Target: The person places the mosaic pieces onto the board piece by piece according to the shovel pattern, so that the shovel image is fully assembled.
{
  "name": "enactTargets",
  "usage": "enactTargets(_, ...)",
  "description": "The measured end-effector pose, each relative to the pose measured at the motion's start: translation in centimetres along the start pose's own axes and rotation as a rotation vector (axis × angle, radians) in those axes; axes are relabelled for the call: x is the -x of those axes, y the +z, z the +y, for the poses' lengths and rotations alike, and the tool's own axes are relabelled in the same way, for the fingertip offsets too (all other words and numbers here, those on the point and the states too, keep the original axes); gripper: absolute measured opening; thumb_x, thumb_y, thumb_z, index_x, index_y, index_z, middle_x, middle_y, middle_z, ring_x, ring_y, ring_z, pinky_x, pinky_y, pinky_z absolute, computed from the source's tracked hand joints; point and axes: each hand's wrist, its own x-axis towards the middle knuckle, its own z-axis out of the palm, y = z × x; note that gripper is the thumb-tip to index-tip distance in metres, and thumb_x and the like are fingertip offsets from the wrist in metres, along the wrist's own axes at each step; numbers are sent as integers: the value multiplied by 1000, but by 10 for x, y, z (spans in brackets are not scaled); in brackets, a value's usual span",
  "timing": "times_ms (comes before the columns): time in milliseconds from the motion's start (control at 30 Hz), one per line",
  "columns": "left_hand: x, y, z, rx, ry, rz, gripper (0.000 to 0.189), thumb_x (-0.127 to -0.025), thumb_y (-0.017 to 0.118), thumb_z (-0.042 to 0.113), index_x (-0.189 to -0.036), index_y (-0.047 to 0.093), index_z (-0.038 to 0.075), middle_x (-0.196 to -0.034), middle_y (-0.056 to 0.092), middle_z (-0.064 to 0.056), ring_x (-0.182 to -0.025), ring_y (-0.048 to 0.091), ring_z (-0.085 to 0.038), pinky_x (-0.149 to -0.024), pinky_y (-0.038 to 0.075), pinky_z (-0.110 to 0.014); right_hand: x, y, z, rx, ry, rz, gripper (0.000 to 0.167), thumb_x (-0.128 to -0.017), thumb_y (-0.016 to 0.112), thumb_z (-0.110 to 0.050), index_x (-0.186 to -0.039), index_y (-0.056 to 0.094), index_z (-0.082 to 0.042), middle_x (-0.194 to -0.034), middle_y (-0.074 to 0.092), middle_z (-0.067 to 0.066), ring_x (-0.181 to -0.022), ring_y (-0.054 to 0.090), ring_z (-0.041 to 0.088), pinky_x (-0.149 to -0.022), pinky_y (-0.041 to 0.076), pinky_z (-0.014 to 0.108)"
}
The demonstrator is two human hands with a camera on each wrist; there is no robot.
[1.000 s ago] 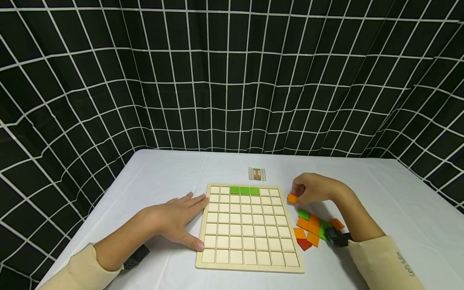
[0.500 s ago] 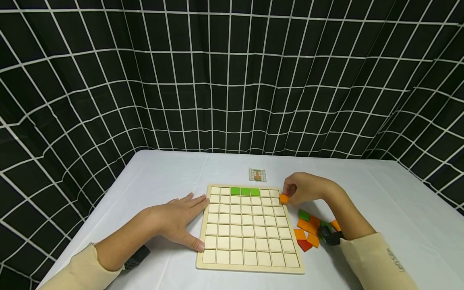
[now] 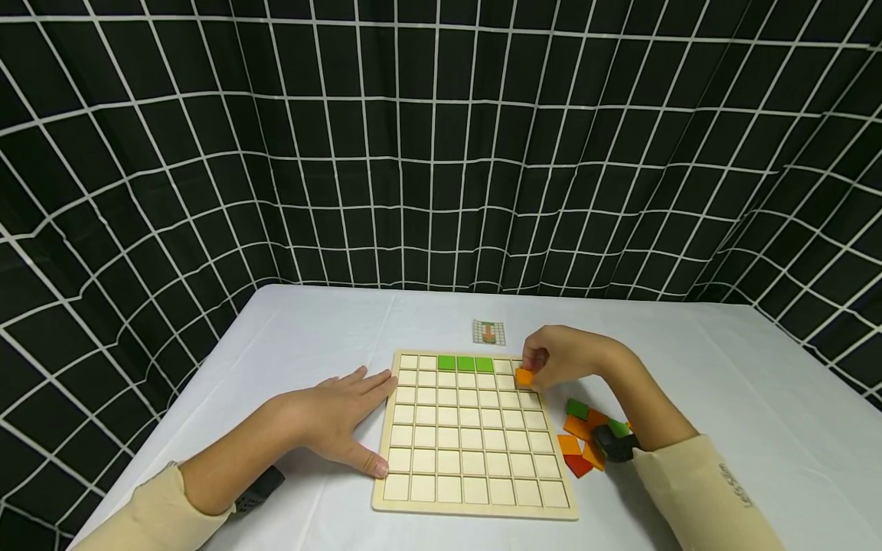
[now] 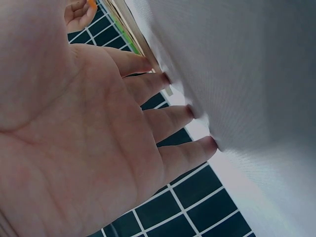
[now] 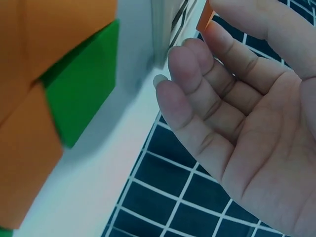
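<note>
A wooden grid board (image 3: 448,417) lies on the table, with several green square tiles (image 3: 465,363) in its far row. My left hand (image 3: 331,421) rests with spread fingers on the table and touches the board's left edge; the left wrist view shows its palm and fingertips (image 4: 210,144). Between thumb and index finger, my right hand (image 3: 568,358) pinches an orange square tile (image 3: 524,377) over the board's right side, near the second row. The right wrist view shows that orange tile (image 5: 205,17) edge-on at the fingertips; the other fingers curl loosely.
A loose pile of orange, green and red tiles (image 3: 577,428) lies right of the board, partly under the right wrist's camera (image 3: 615,444). A small pattern card (image 3: 488,332) lies beyond the board. Behind the white table (image 3: 331,314) hangs a black curtain with white grid lines (image 3: 413,153).
My right hand has moved left with the orange tile, from beside the board to over its right columns. The left hand has stayed in place.
</note>
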Motion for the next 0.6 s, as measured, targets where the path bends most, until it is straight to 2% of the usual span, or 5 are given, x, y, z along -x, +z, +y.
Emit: enactTargets(600, 0, 0, -1, -3, 18, 9, 121, -73, 67, 80, -161, 21, 12, -166, 20, -6, -150, 14, -38, -116, 22, -59, -23, 5, -22, 43, -3, -52, 15, -77, 80, -5, -85, 67, -10, -77, 60, -2, -72, 52, 14, -66, 47, 29)
